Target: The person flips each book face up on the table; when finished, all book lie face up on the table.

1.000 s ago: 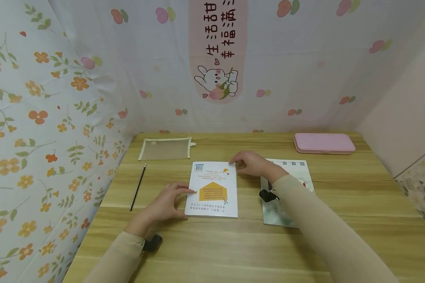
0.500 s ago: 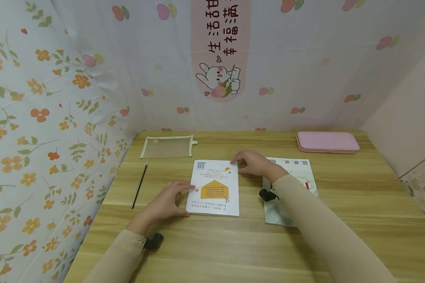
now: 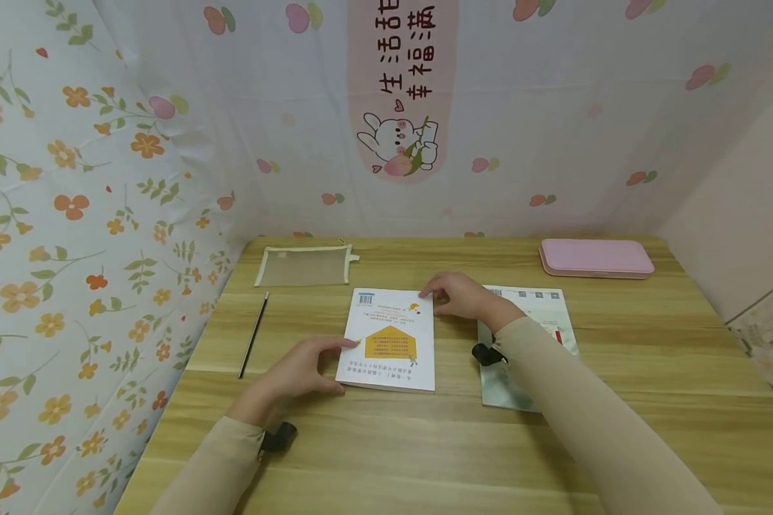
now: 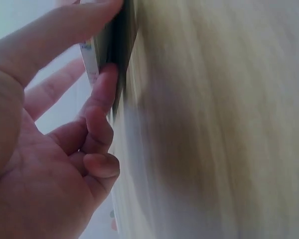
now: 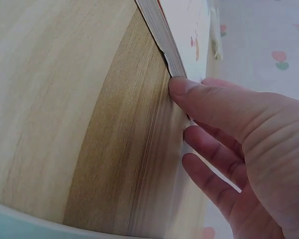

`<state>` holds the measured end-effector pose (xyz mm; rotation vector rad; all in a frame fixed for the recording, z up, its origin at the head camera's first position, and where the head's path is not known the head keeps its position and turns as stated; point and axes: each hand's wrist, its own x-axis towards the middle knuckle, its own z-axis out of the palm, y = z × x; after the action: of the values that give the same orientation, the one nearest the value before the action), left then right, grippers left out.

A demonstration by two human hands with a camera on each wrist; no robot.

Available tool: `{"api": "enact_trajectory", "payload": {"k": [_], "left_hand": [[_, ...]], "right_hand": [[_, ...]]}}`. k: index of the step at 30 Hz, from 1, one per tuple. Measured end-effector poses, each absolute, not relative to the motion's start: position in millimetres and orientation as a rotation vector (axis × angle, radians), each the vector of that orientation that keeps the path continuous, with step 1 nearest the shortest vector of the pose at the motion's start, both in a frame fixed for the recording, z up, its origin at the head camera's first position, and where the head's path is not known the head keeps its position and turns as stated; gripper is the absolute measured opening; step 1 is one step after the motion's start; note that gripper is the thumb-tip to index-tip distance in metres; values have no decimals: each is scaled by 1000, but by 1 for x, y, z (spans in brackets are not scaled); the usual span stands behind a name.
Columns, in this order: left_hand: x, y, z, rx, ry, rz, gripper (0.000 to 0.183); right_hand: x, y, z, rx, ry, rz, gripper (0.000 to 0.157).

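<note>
A white paperback book [image 3: 389,372], back cover up with a barcode and an orange house shape, lies mid-table with its print upside down. My left hand [image 3: 299,368] grips its left side, the index finger reaching onto the cover and the thumb at the near corner. In the left wrist view a finger goes under the book's edge [image 4: 91,64], over a dark gap. At the far right corner my right hand [image 3: 460,295] pinches the book. The right wrist view shows the thumb [image 5: 189,92] against the page edges.
A pale green book [image 3: 505,386] lies under my right forearm, partly hidden. Left of the white book is a dark pencil [image 3: 254,335]. A mesh zip pouch [image 3: 304,266] and a pink pencil case [image 3: 595,258] lie at the back, before a printed cloth [image 3: 245,143].
The left side of the white book has risen slightly, and its near left corner has shifted a little. My left index finger has moved further onto the cover; the right hand stays put.
</note>
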<state>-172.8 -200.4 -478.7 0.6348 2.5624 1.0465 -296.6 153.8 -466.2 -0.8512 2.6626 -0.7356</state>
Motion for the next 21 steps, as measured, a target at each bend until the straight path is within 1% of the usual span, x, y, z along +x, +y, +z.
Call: {"api": "enact_trajectory", "payload": {"k": [2,10,16,21], "left_hand": [[-172,-199,-478,637,2582,1039,75],[-170,-198,-471,637,2741,904,62],[-170,-198,-469,635,2792,917,57],[-169,-201,-468,601,2806,998,53]], "right_hand": [[-297,154,-467,-850,2664,-737,35],[-297,158,-465,-826,2642,-775,34],[-296,159,-465,-878,2626,-815,32],[-297,159,-469,-887,2613,-835,37]]}}
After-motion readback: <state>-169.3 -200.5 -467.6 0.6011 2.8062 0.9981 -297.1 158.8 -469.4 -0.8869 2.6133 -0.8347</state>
